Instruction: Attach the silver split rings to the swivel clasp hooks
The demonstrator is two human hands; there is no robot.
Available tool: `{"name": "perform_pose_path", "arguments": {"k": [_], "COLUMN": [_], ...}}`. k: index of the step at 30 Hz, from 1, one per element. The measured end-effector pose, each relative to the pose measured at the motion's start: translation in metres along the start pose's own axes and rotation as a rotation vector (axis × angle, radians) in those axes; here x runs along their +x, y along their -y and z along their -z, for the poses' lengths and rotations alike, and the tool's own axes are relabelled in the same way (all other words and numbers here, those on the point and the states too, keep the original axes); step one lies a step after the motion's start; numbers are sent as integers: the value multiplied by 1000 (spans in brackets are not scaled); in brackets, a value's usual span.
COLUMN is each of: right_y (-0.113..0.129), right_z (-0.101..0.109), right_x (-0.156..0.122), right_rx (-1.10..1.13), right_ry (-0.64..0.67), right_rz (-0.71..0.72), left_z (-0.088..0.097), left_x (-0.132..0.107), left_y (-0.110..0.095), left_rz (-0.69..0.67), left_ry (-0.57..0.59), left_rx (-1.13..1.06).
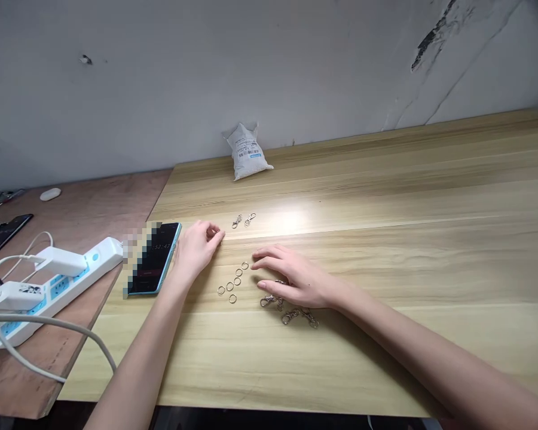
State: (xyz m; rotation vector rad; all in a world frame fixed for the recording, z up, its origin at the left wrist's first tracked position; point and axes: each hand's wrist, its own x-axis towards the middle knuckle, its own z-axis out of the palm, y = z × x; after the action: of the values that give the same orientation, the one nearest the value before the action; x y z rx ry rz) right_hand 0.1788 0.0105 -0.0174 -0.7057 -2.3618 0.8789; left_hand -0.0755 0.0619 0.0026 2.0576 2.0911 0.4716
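Note:
My left hand [198, 246] is on the left of the wooden table, fingers curled in a pinch; whatever small thing is at the fingertips is hidden. Just beyond it lie two metal lobster clasps [237, 221], each seemingly with a ring. My right hand [291, 276] is palm down with its fingers apart, over a small pile of swivel lobster clasps [291, 316] that it partly covers. Several loose split rings [230, 286] lie in a slanting row between the hands, the upper ones close to my right fingertips.
A phone [155, 260] with a blue edge lies beside my left wrist. At the left, a white power strip [65, 286] with chargers and cables rests on a brown board [103, 197]. A white labelled packet [247, 152] stands against the wall.

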Motion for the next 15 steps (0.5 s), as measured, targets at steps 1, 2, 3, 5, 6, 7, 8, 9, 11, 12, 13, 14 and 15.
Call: {"name": "perform_pose_path", "arguments": {"k": [1,2,3,5,6,7,8,9,11,12,13,14,15], "right_y": [-1,-2,-2,-2,-2,-1,-1,-1,-1,-1,-2,-3,-3], "right_z": [0,0,0,1,1,1,1,2,1,1,1,2,2], "right_x": [0,0,1,1,1,1,1,1,1,1,1,1,1], "right_rx": [6,11,14,15,16,18,23,30,54,71,93,121,151], "right_ry": [-9,-16,-19,-26,-28,-29,-28,-31,-55,-81,-117,-162,-208], "right_rz": [7,15,23,31,32,31,27,20,-3,-20,-38,-56,-72], "left_z": [1,2,3,5,6,7,8,9,14,17,20,24,27], "left_x": [1,1,0,-1,-1,-2,-4,-5,-10,-14,-17,-21,-24], "left_y": [-1,-1,0,4,6,8,9,8,0,-8,-18,-29,-41], "left_rz": [17,31,45,68,78,84,89,94,89,81,49,5,-47], "left_ry": [15,30,47,76,84,90,94,98,116,129,146,169,236], "left_rx": [-13,-28,-45,-87,-107,-122,-142,-177,-300,-408,-496,-566,-624]}}
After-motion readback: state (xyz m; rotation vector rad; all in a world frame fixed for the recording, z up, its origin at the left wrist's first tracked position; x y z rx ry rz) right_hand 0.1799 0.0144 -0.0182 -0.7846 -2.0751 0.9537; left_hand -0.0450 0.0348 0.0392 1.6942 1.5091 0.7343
